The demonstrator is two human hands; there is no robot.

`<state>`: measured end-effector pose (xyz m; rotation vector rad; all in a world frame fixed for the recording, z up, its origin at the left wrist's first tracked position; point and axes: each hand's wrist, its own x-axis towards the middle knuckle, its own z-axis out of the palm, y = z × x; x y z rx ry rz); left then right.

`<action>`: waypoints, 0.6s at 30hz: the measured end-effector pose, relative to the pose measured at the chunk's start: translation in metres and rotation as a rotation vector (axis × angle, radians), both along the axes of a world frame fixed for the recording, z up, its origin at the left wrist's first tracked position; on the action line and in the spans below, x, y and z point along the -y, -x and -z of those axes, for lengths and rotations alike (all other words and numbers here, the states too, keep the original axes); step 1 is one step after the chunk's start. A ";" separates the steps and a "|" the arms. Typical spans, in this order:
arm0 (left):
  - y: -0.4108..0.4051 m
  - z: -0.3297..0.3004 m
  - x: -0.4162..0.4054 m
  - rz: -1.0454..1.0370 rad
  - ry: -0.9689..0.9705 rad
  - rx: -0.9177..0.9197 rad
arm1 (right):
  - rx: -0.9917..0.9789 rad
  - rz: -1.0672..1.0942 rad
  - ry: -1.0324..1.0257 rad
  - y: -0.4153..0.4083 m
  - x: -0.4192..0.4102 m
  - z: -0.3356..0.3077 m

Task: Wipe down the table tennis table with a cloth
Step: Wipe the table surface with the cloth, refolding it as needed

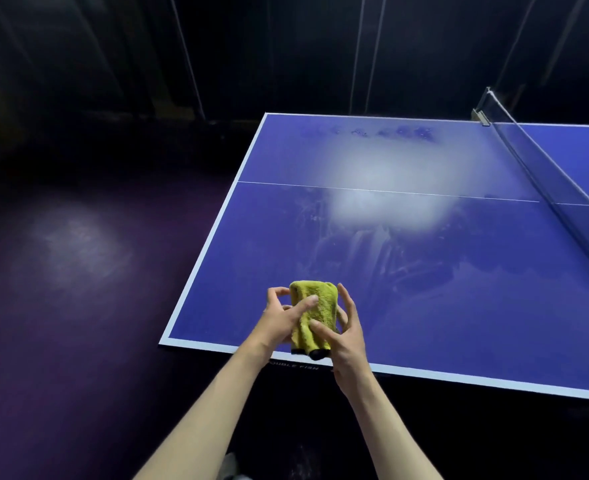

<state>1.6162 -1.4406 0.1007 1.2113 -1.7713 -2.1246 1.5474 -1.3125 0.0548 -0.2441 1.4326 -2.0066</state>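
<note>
At lower centre of frame, I see the left hand [279, 318] and right hand [343, 332] both gripping a bunched yellow-green cloth [315, 315] above the near edge of the blue table tennis table [459, 306] (smeared, glare-lit), its net [556, 188] at upper right.

table [459, 306] and net [545, 174] cut off at right edge, cloth [315, 306] partly behind fingers [320, 327]

Lettering on the worktop's near edge apron [295, 368]: "OUBLE FISH", pale capitals on black; the first letter is hidden by the left forearm.
Other readable text: none.
</note>
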 end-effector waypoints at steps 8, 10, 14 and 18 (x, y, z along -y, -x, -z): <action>0.001 0.010 0.005 -0.004 0.259 -0.114 | 0.165 0.035 -0.077 0.013 -0.011 -0.002; -0.001 0.006 0.006 0.069 0.227 -0.159 | 0.183 0.008 -0.123 0.014 -0.014 -0.004; 0.002 -0.009 0.006 0.132 0.202 -0.191 | 0.212 -0.082 -0.131 0.013 -0.015 -0.010; 0.007 -0.019 0.011 0.181 0.144 -0.126 | 0.232 -0.232 -0.103 0.014 -0.016 -0.015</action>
